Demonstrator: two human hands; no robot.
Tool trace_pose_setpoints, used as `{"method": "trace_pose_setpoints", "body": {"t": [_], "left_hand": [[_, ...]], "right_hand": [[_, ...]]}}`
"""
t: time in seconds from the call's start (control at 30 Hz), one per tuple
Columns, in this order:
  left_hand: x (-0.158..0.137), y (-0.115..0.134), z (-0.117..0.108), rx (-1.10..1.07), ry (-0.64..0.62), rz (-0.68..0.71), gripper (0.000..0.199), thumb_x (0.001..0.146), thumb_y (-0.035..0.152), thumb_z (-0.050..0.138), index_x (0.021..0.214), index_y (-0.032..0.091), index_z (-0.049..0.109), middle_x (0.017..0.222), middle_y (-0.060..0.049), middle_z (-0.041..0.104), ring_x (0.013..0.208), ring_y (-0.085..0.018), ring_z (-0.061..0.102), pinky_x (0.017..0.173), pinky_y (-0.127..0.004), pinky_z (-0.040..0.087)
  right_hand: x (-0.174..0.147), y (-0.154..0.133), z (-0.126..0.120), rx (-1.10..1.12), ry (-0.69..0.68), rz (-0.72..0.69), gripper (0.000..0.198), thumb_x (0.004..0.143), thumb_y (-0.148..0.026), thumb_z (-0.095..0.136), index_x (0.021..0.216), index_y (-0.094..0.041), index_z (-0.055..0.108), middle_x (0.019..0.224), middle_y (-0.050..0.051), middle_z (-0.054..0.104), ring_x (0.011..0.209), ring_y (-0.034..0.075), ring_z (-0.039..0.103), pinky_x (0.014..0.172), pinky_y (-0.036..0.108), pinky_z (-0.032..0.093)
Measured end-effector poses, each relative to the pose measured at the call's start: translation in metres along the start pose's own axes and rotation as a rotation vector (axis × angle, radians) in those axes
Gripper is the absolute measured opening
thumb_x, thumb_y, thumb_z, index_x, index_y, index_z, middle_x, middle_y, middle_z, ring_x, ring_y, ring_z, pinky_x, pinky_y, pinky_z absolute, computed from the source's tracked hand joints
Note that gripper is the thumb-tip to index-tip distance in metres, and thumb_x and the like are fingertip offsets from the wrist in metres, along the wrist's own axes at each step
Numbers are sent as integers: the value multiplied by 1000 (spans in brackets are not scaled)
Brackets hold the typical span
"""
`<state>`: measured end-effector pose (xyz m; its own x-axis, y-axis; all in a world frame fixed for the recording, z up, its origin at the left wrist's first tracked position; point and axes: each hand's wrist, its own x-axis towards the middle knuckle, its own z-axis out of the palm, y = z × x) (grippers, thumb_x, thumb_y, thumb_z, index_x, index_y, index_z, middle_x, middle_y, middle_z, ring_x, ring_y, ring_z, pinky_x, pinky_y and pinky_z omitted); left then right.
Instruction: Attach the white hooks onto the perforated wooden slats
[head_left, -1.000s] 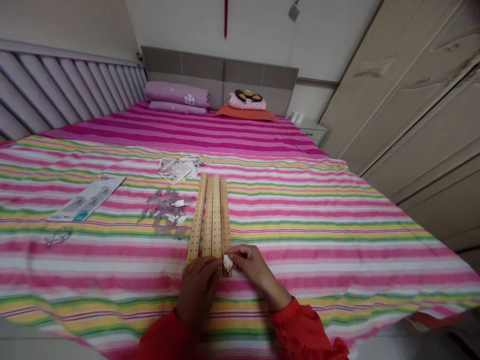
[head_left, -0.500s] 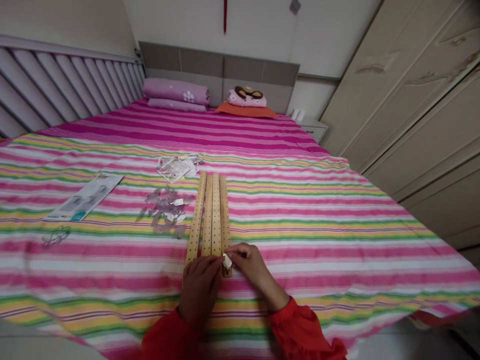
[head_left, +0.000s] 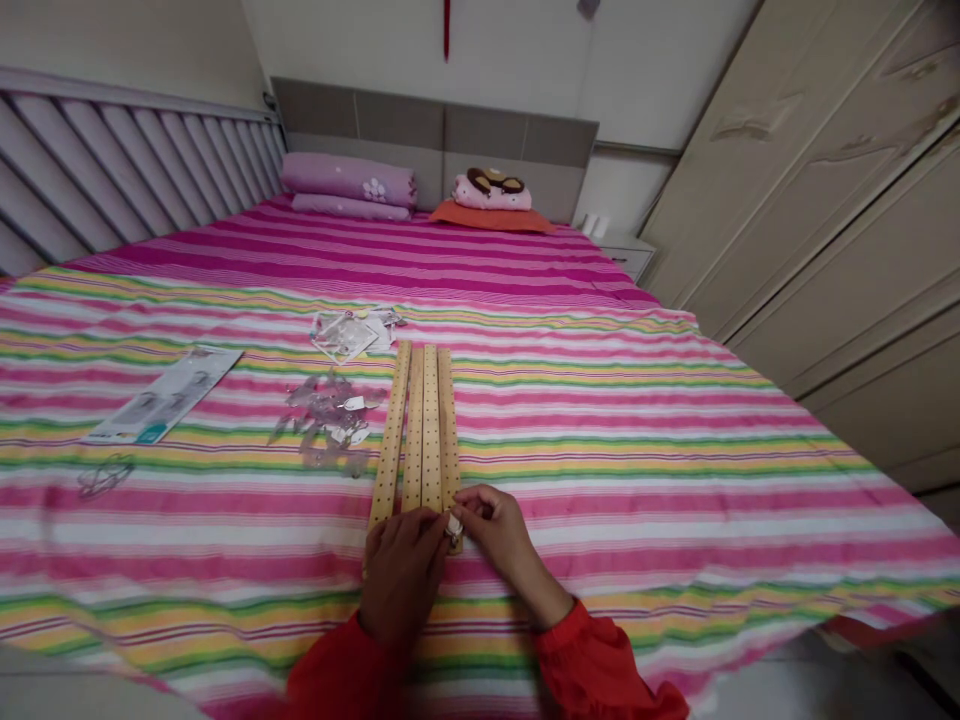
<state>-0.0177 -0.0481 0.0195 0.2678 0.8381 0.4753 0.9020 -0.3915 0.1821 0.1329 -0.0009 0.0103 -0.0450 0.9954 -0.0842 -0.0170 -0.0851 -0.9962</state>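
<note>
Between the thumb and forefinger of my right hand (head_left: 501, 530) is a small white earring (head_left: 453, 524) with a dark metal part, its details blurred. It sits over the near end of the rightmost of several wooden strips with holes (head_left: 431, 430). My left hand (head_left: 405, 565) lies over the near ends of the strips, fingers bent together. Its fingertips meet the earring and the strip; whether they pinch the earring too is hard to make out. The strips lie lengthwise side by side, pointing away from me.
Left of the strips is a pile of small clear plastic bags (head_left: 319, 420) with white tags. Behind it lie more clear packets (head_left: 349, 335). A packaging card (head_left: 161, 395) and a thin wire loop (head_left: 106, 476) are farther left. Everything lies on a striped bed sheet (head_left: 637, 450).
The white earring has tilted and sunk slightly lower between my fingers, and shows less. Both hands stay at the near end of the strips. The view has shifted a little.
</note>
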Motion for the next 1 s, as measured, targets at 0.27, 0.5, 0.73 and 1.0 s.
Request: {"method": "trace_pose_setpoints", "body": {"t": [0.27, 0.5, 0.73, 1.0], "left_hand": [[5, 6, -2, 38, -35, -12, 21, 83, 21, 54, 100, 26, 65, 99, -2, 68, 90, -19, 58, 83, -37, 32], [1, 2, 0, -62, -28, -79, 24, 81, 21, 56, 102, 29, 64, 100, -1, 67, 91, -18, 59, 79, -35, 33], [-1, 4, 6, -91, 74, -91, 24, 81, 18, 54, 101, 26, 65, 97, -3, 67, 90, -18, 60, 81, -36, 34], [0, 4, 8, -68, 114, -70, 26, 80, 18, 52, 102, 25, 65, 98, -4, 68, 92, -19, 61, 81, -35, 36]], "right_hand": [[-3, 2, 2, -48, 87, -45, 20, 61, -30, 72, 70, -19, 58, 57, -6, 50, 50, 11, 46, 47, 23, 38], [-2, -6, 6, -41, 85, 47, 33, 76, -48, 57, 87, -17, 59, 48, -6, 52, 36, 13, 49, 37, 24, 37], [22, -4, 8, -208, 184, 115, 17, 62, -31, 70, 69, -18, 61, 45, -6, 52, 40, 13, 49, 39, 23, 34], [27, 6, 6, -126, 56, 80, 37, 63, -43, 67, 43, -17, 50, 37, -7, 40, 39, 8, 37, 40, 21, 25]]}}
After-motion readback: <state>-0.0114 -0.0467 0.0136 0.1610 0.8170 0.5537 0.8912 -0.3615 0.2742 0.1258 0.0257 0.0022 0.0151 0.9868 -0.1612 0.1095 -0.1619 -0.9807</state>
